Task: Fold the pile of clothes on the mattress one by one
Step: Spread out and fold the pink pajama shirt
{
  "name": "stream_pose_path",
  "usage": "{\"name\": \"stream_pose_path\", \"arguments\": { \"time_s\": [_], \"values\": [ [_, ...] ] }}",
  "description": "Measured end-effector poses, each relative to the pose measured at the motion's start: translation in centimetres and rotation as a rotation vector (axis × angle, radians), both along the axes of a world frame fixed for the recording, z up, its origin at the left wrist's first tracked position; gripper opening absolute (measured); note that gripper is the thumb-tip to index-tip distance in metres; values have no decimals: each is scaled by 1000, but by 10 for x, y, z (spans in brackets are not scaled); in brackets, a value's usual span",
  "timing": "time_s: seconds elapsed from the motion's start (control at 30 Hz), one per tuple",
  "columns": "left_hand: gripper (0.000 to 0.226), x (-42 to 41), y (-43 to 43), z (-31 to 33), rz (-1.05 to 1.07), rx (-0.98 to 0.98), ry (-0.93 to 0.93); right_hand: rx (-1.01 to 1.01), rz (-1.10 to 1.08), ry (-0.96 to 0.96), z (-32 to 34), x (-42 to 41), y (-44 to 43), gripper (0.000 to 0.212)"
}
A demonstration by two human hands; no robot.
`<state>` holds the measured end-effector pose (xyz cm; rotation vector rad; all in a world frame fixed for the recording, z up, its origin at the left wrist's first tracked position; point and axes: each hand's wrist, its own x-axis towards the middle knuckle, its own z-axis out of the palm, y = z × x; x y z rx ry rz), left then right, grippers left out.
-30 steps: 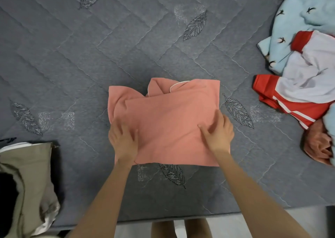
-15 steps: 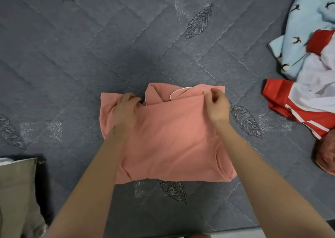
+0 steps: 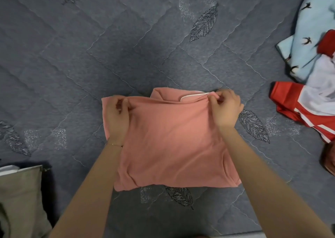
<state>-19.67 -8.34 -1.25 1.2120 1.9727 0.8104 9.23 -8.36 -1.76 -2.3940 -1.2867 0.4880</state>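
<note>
Fingers (image 3: 125, 104) of my left hand (image 3: 117, 116) are curled, pinching the far left corner of the folded pink garment (image 3: 172, 143). My right hand (image 3: 227, 109) pinches the far right corner the same way, just beside the white-trimmed collar (image 3: 192, 97). I see the garment lying on the grey quilted mattress (image 3: 108, 47) straight ahead of me, its near edge down on the surface. Well apart to the right sits the pile: a light blue bird-print garment (image 3: 308, 38) and a red garment with white stripes (image 3: 297, 101). A khaki cloth (image 3: 18, 192) lies at lower left.
</note>
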Motion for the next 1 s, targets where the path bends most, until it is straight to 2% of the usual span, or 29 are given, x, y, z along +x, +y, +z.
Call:
{"name": "stream_pose_path", "arguments": {
  "time_s": [0.1, 0.2, 0.3, 0.33, 0.4, 0.53, 0.6, 0.77, 0.9, 1.0],
  "values": [
    [14, 0, 5, -1, 96, -25, -8, 32, -9, -3, 1, 0, -1, 16],
    [17, 9, 4, 0, 29, -68, 156, -43, -37, 67, -2, -2, -3, 17],
    [40, 23, -12, 0, -215, -99, 473, -180, -58, 134, -3, -2, -11, 45],
    [45, 29, -19, -1, -304, -145, 511, -200, -56, 144, -2, -2, -16, 55],
    [50, 46, -34, -2, -476, -228, 427, -233, -62, 160, -1, 1, -30, 72],
    [49, 82, -76, -4, -824, -66, 424, -311, -138, 268, 0, 13, -64, 93],
    [57, 97, -100, -9, -868, -71, 519, -276, -135, 298, 1, 16, -79, 92],
    [75, 112, -131, -23, -766, -225, 660, -294, -253, 422, 7, 23, -104, 73],
    [79, 112, -128, -30, -810, -311, 670, -390, -194, 442, 12, 32, -107, 72],
    [72, 109, -127, -17, -775, -314, 535, -430, -100, 656, 28, 30, -98, 57]
  ]
}}
